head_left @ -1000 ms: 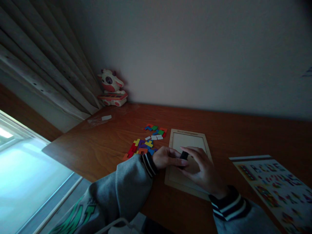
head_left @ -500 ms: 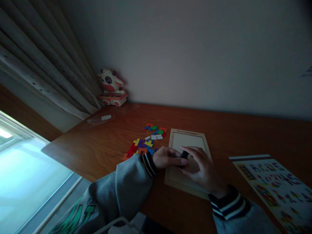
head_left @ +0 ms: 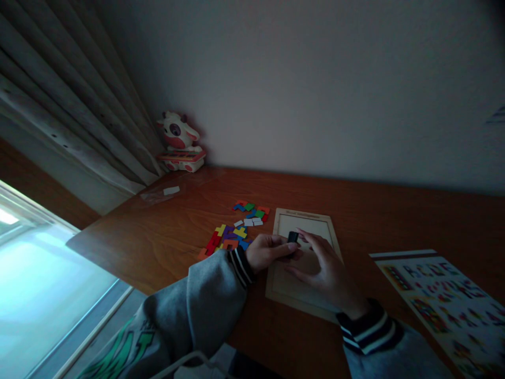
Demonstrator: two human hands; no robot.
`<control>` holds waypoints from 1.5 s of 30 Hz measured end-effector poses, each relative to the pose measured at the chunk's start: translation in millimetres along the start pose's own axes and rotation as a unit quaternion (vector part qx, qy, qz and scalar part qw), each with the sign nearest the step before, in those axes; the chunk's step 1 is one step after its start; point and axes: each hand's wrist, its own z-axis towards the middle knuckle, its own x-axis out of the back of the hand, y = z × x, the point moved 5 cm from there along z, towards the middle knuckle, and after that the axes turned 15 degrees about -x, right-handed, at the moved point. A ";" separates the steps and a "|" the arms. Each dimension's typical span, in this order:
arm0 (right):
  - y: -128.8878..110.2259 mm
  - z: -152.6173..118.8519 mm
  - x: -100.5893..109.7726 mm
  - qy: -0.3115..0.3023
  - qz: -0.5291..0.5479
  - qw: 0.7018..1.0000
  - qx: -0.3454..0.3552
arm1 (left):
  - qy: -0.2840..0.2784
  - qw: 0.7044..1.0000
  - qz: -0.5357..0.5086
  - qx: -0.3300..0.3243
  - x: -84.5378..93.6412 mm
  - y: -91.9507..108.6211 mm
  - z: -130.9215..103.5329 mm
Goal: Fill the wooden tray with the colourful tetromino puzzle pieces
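Between the thumb and fingers of my left hand (head_left: 272, 251) is a small dark stack of black pieces (head_left: 292, 237), with ridged lines along its side. My right hand (head_left: 321, 266) is just to the right, its thumb and fingers spread apart. The right fingertips come close to the black stack; whether they touch it I cannot tell. Both hands hover over a wooden tray (head_left: 335, 237) with a pale inside and a raised frame, and they cover part of its middle.
Left of the tray lie colourful puzzle pieces (head_left: 214, 242) and several white ones (head_left: 253, 222). A printed pattern sheet (head_left: 442, 295) rests at the right. Farther back stand a toy cow (head_left: 181, 142) by the curtain (head_left: 79, 95) and a clear plastic bag (head_left: 153, 196).
My right hand's fingers have come off the black stack and opened. The stack now stands more upright in my left hand, slightly farther left and up.
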 end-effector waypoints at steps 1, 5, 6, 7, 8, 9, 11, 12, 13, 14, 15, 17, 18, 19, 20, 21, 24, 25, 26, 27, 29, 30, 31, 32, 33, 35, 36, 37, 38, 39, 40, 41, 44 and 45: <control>4.2 0.2 -1.1 0.003 -0.008 1.000 -0.014 | 0.034 0.999 -0.006 -0.016 5.0 0.1 2.2; 17.2 0.8 -4.1 -0.014 -0.060 0.998 -0.032 | 0.157 0.983 -0.060 -0.078 22.8 4.9 8.0; 18.4 0.8 -3.4 -0.023 -0.073 0.997 -0.027 | 0.177 0.977 -0.077 -0.089 25.5 6.4 8.6; 18.6 0.9 -1.9 -0.032 -0.086 0.996 -0.023 | 0.192 0.972 -0.091 -0.096 27.3 7.6 8.9; 18.1 0.9 0.3 -0.042 -0.097 0.994 -0.021 | 0.201 0.969 -0.102 -0.100 28.2 8.4 9.1; 17.0 1.0 3.0 -0.052 -0.107 0.993 -0.020 | 0.206 0.967 -0.109 -0.101 28.5 8.6 9.2; 14.0 1.3 9.6 -0.062 -0.119 0.991 -0.021 | 0.203 0.968 -0.111 -0.098 27.6 7.8 9.4; 12.5 1.6 13.2 -0.058 -0.121 0.991 -0.019 | 0.198 0.969 -0.110 -0.095 26.8 6.8 9.6; 11.3 1.9 16.4 -0.051 -0.122 0.991 -0.014 | 0.193 0.971 -0.109 -0.092 26.1 5.7 9.8; 10.8 2.0 18.5 -0.042 -0.122 0.992 -0.005 | 0.190 0.972 -0.108 -0.090 25.7 4.7 10.1; 11.5 1.9 19.2 -0.036 -0.123 0.992 0.005 | 0.189 0.972 -0.106 -0.088 25.7 3.8 10.3; 17.0 1.2 16.0 -0.040 -0.132 0.990 0.011 | 0.193 0.973 -0.098 -0.085 26.6 2.5 10.8; 21.7 0.5 12.6 -0.050 -0.140 0.989 0.004 | 0.197 0.973 -0.093 -0.082 27.3 2.1 10.9; 27.2 -0.4 8.8 -0.060 -0.149 0.987 -0.011 | 0.199 0.973 -0.088 -0.080 27.9 1.8 11.1; 32.1 -1.7 4.7 -0.075 -0.158 0.984 -0.025 | 0.200 0.973 -0.084 -0.079 28.4 1.7 11.2; 36.0 -3.2 1.1 -0.087 -0.165 0.982 -0.037 | 0.199 0.973 -0.081 -0.081 28.6 1.8 11.3; 38.8 -8.9 -4.8 -0.108 -0.178 0.977 -0.049 | 0.186 0.975 -0.078 -0.097 28.0 2.9 11.6; 37.3 -11.1 -5.2 -0.109 -0.180 0.976 -0.048 | 0.179 0.975 -0.076 -0.103 27.4 3.4 11.7; 35.2 -13.5 -5.0 -0.109 -0.181 0.976 -0.047 | 0.172 0.976 -0.074 -0.108 26.8 3.8 11.7; 32.8 -16.3 -4.5 -0.107 -0.181 0.977 -0.046 | 0.167 0.977 -0.072 -0.111 26.2 4.0 11.8; 28.0 -23.0 -3.4 -0.101 -0.179 0.978 -0.044 | 0.159 0.978 -0.066 -0.115 24.9 4.3 11.8; 25.8 -26.6 -2.9 -0.096 -0.178 0.978 -0.043 | 0.155 0.979 -0.061 -0.116 24.2 4.6 11.9; 23.6 -30.2 -2.3 -0.090 -0.177 0.979 -0.043 | 0.151 0.980 -0.054 -0.117 23.3 5.0 11.9; 21.5 -33.6 -1.7 -0.084 -0.176 0.980 -0.043 | 0.146 0.981 -0.045 -0.118 22.4 5.5 11.8; 19.4 -36.7 -1.1 -0.078 -0.175 0.980 -0.043 | 0.139 0.982 -0.032 -0.120 21.5 6.3 11.8; 15.1 -41.4 0.1 -0.070 -0.175 0.981 -0.045 | 0.126 0.984 -0.005 -0.130 19.8 8.3 11.7; 12.9 -42.9 0.8 -0.068 -0.174 0.981 -0.047 | 0.117 0.984 0.007 -0.134 19.0 8.9 11.8; 10.8 -44.1 1.5 -0.066 -0.173 0.981 -0.050 | 0.108 0.984 0.015 -0.138 18.2 9.1 11.9; 8.9 -44.8 2.5 -0.062 -0.169 0.982 -0.054 | 0.099 0.985 0.021 -0.141 17.6 8.9 12.2; 7.2 -45.2 3.6 -0.057 -0.163 0.983 -0.058 | 0.088 0.986 0.025 -0.142 16.9 8.3 12.6; 5.9 -45.5 4.8 -0.049 -0.154 0.985 -0.062 | 0.079 0.986 0.030 -0.144 16.6 7.6 13.1; 5.2 -45.6 6.2 -0.037 -0.142 0.987 -0.066 | 0.071 0.986 0.035 -0.148 16.5 6.8 13.8; 7.8 -45.4 11.7 0.022 -0.100 0.992 -0.080 | 0.054 0.984 0.048 -0.160 17.2 4.2 16.5; 10.5 -45.4 14.2 0.053 -0.088 0.991 -0.087 | 0.050 0.984 0.051 -0.162 17.7 3.1 17.6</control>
